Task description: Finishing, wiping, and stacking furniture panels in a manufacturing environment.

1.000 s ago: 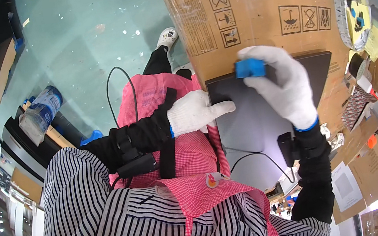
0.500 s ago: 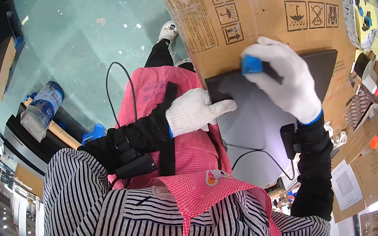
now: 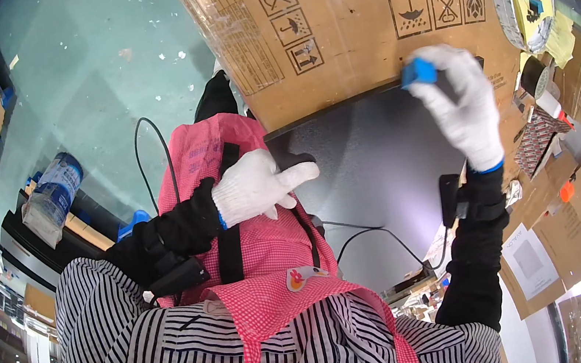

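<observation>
A flat dark panel with a smooth, slightly shiny face lies in front of me, its far side over a cardboard box. My left hand, in a white knit glove, is at the panel's left edge. Its thumb reaches over the face, and the fingers are curled at the edge, partly hidden. In my gloved right hand a small blue block is pinched between thumb and fingers. The block is at the panel's far edge, towards the right corner; whether it touches the panel I cannot tell.
The large cardboard box extends beyond the panel. At the right are a clear-rimmed tray with blue bits and a patterned red piece. A black cable loops near my right forearm. Left, a blue-labelled roll stands above the green floor.
My right hand has moved the blue block rightward along the panel's far edge. My left hand stays at the left edge. The whole view has shifted, so the scene appears further left.
</observation>
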Demonstrator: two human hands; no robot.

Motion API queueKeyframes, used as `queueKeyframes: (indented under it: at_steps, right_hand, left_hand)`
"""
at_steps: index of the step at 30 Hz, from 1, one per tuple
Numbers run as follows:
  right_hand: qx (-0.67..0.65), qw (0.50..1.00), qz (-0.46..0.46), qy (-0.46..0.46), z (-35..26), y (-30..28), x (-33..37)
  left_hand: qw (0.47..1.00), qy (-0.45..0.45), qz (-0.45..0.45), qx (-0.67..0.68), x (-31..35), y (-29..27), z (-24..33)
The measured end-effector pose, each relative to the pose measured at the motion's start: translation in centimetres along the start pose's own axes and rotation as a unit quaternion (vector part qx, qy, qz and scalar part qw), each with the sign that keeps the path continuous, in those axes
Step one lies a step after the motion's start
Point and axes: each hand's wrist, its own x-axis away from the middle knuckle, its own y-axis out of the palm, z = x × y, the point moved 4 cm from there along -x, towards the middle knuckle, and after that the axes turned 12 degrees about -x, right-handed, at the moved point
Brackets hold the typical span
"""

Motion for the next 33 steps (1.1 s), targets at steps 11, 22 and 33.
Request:
queueKeyframes:
  at_steps: [11,22,33]
  right_hand:
    - [-0.034,0.997,-0.034,-0.061,-1.1,2.1,-1.1]
    - [-0.047,0.999,-0.003,-0.025,-0.2,0.7,-0.6]
    - [-0.078,0.96,0.198,0.182,10.0,-6.8,2.1]
  left_hand:
    - [1.0,0.012,-0.002,0.001,2.1,-1.2,3.1]
    - [0.998,-0.043,0.018,-0.048,1.4,-0.4,0.8]
    - [0.997,-0.053,0.002,-0.054,1.4,-0.1,1.4]
